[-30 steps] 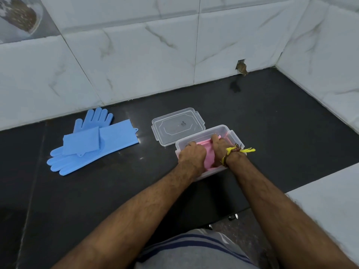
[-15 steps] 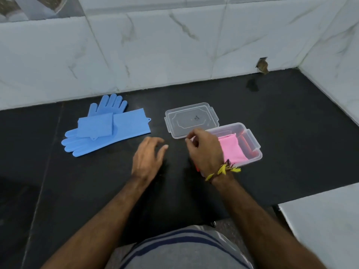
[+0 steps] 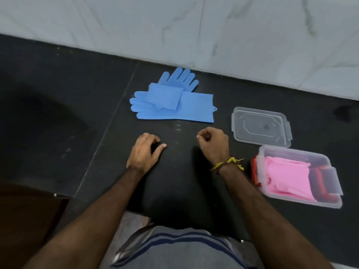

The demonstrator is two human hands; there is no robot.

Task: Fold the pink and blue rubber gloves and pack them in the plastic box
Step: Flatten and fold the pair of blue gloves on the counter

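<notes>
A dark, matte black stone counter runs beneath a wall of pale marble-veined tiles. On it, toward the wall, the pair of blue rubber gloves lies flat, one crossed over the other, with the upper one's cuff folded back over its palm. To their right sits the loose clear plastic lid, flat on the counter. Just in front of the lid stands the clear rectangular plastic box, open, with the folded pink rubber gloves lying inside it toward its left side.

Both hands are over bare counter between the person and the blue gloves, touching neither gloves nor box. The left hand has its grip released, fingers loosely curved and thumb out. The right hand, with a yellow thread band at the wrist, has its grip curled into a loose fist around nothing.
</notes>
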